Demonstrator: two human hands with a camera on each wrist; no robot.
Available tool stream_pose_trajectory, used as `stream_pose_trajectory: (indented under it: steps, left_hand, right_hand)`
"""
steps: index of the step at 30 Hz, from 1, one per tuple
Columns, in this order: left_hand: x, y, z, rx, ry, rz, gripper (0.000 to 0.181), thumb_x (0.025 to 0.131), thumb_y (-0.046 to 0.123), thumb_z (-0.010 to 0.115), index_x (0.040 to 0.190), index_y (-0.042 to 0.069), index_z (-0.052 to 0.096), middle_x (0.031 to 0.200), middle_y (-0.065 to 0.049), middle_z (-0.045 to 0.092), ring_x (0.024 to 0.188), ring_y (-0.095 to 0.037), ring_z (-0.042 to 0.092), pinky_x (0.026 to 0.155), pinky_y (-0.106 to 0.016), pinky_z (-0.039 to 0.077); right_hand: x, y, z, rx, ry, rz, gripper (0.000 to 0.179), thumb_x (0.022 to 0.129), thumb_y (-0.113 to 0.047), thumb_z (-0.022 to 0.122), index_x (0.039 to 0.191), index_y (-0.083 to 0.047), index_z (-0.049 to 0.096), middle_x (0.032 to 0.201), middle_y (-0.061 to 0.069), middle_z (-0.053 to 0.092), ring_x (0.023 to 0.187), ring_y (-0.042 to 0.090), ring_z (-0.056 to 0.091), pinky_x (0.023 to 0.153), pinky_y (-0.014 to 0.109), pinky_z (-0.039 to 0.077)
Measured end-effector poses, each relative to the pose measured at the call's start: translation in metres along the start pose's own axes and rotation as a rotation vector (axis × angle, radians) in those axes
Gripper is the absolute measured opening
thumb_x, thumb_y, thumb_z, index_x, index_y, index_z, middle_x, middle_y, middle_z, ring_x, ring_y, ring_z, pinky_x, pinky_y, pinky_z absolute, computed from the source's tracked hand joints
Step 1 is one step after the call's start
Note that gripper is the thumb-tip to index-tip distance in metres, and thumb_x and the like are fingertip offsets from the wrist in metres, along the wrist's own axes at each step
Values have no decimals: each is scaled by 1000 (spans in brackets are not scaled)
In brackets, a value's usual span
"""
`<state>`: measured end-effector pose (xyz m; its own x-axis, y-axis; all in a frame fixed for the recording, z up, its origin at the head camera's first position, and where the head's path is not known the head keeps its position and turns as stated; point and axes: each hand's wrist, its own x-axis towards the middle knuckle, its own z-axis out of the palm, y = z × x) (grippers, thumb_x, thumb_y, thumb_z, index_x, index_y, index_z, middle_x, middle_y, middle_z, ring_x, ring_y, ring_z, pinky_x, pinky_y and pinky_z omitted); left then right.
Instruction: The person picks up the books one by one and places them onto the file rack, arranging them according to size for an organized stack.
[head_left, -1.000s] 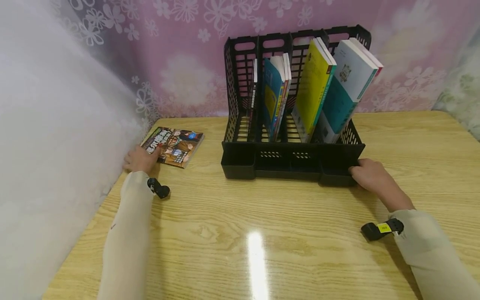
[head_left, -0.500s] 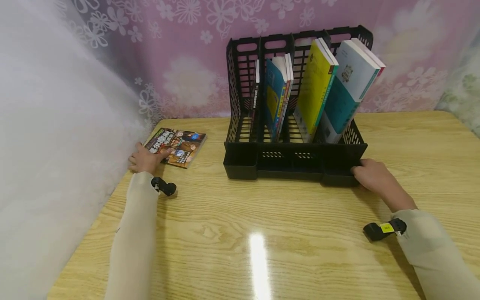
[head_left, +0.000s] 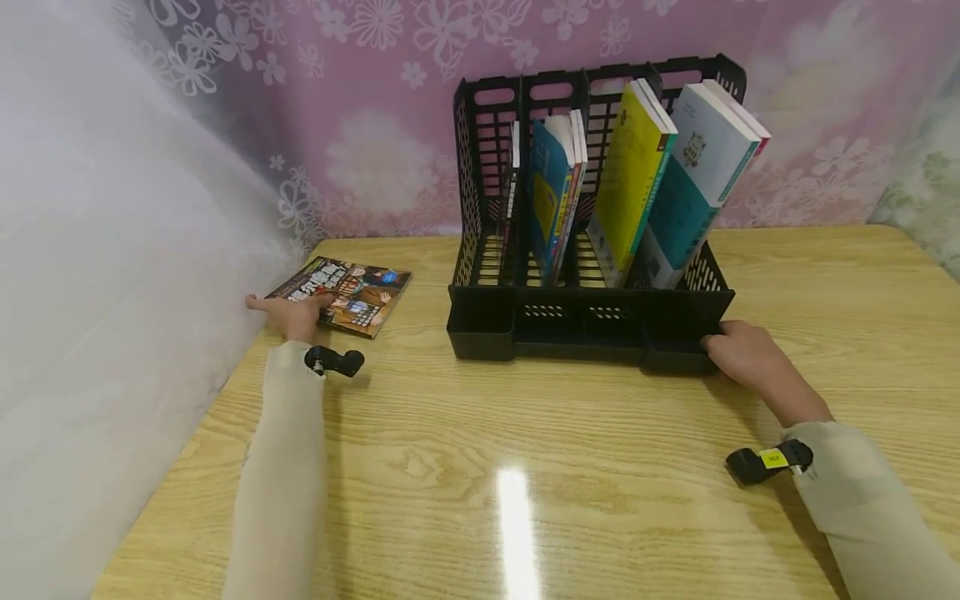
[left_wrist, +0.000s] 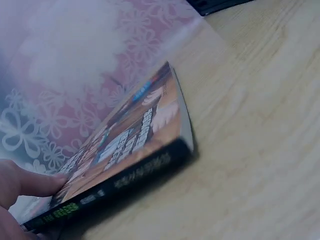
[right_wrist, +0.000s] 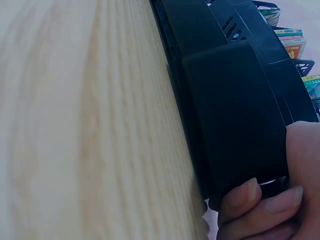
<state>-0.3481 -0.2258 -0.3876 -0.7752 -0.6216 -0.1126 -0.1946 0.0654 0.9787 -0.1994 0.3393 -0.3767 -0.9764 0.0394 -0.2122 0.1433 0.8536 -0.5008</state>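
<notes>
At the far left of the table, my left hand (head_left: 294, 317) grips the near-left corner of a paperback comic book (head_left: 367, 298) with a dark, colourful cover. In the left wrist view the thumb (left_wrist: 37, 183) presses on the cover, and a finger shows below the dark spine. That spine edge is slightly raised, with a shadow under it. My right hand (head_left: 744, 352) holds the front right corner of a black plastic book rack (head_left: 482, 345). Seen from the right wrist, its fingertips (right_wrist: 242, 195) curl around the rack's end while the thumb lies on its upper side.
Several books stand in the rack's compartments: a thin dark one (head_left: 510, 192), a blue one (head_left: 550, 179) with others beside it, a yellow one (head_left: 630, 179), and a white-and-teal one (head_left: 693, 167). White cloth (head_left: 150, 275) borders the left side; a pink floral curtain (head_left: 367, 158) hangs behind.
My left hand has shifted slightly right and turned, its thumb now further over the comic book, whose left part now looks slightly raised. The right hand stays on the rack.
</notes>
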Motion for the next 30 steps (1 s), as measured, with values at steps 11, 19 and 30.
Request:
stream_pose_trajectory:
  steps: [11, 19, 30]
  left_hand:
    - [5, 5, -1, -376, 30, -115, 62, 89, -9, 53, 145, 13, 39, 140, -3, 44, 116, -14, 46, 90, -23, 41]
    - [-2, 12, 1, -557, -61, -5, 82, 89, -17, 45, 155, 24, 16, 151, -1, 34, 131, -15, 39, 97, -22, 39]
    - [-6, 28, 6, -290, -4, 182, 74, 97, 4, 48, 156, 19, 7, 160, 3, 14, 139, -4, 21, 105, -12, 23]
  right_hand:
    - [1, -1, 0, -3, 3, 0, 36, 94, -18, 33, 96, 13, 50, 71, 15, 55, 66, 30, 54, 59, 35, 41]
    - [-1, -1, -1, -5, 8, -3, 37, 93, -17, 34, 99, 16, 51, 78, 21, 56, 71, 34, 55, 60, 35, 42]
    - [-1, -1, -2, -5, -18, 11, 48, 95, -19, 33, 114, 23, 46, 88, 28, 57, 77, 37, 55, 63, 39, 44]
